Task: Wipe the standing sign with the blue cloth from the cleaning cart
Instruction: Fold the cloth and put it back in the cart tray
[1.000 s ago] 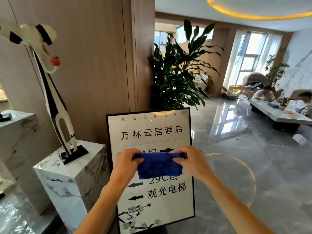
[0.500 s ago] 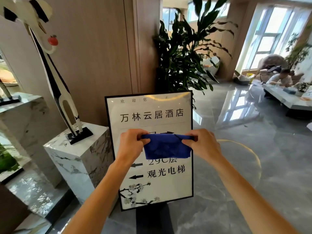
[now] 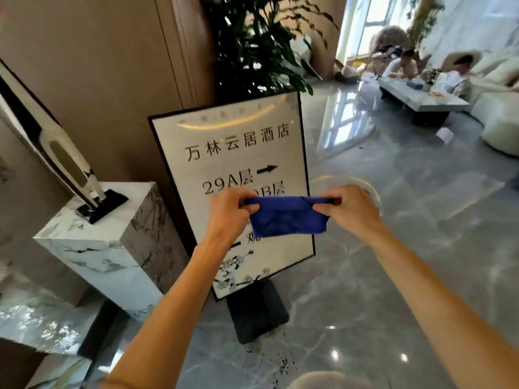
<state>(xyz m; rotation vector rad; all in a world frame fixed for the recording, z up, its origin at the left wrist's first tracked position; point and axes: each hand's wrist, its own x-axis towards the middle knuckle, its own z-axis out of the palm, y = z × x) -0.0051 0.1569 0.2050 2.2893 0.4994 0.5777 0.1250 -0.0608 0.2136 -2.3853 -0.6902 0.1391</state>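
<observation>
Blue cloth held folded in front of the standing sign

The blue cloth [image 3: 288,217] is folded into a small pad, its top edge pulled taut between the two pinches and the rest hanging just below them. The standing sign [image 3: 238,153], a black-framed white panel with dark lettering and arrows, stands upright on a dark base behind the grip, its middle lines hidden by the cloth.

Daylight floods my feed from tall windows [image 3: 373,26] at upper right, blown out to near white and mirrored in pale patches on the polished floor [image 3: 407,248]. A curved ceiling-light reflection glares across the top of the standing sign [image 3: 224,141], washing out its first line of text. Wide-angle distortion bends the wall panels [image 3: 98,66] and stretches my forearms at the edges. Fine detail looks soft and smeared throughout.
</observation>
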